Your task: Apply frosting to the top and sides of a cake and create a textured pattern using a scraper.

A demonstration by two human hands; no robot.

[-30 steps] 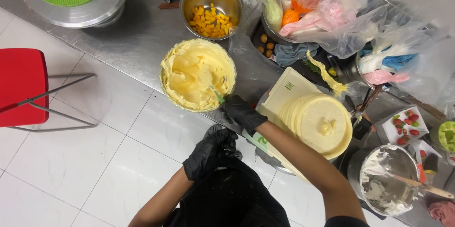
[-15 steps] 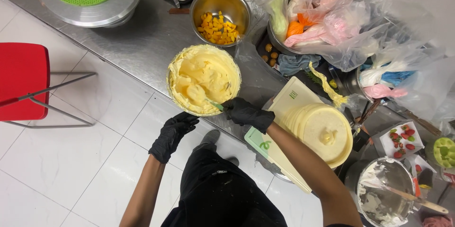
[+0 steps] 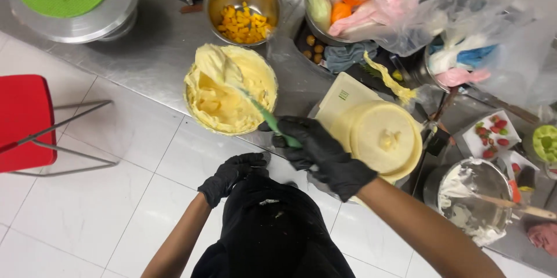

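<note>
One spatula, green-handled, is gripped by right hand fingers, lifting cream from the yellow cream bowl; left hand loosely curled, empty. Next: steady transfer.

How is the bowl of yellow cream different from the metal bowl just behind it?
The cream bowl is wider and filled with smooth pale yellow cream; the metal bowl is smaller and holds orange-yellow fruit cubes only at its bottom. A green-handled spatula, held by the right hand, lifts cream from the cream bowl; nothing touches the metal bowl. Both are round and sit on the steel counter.
</note>
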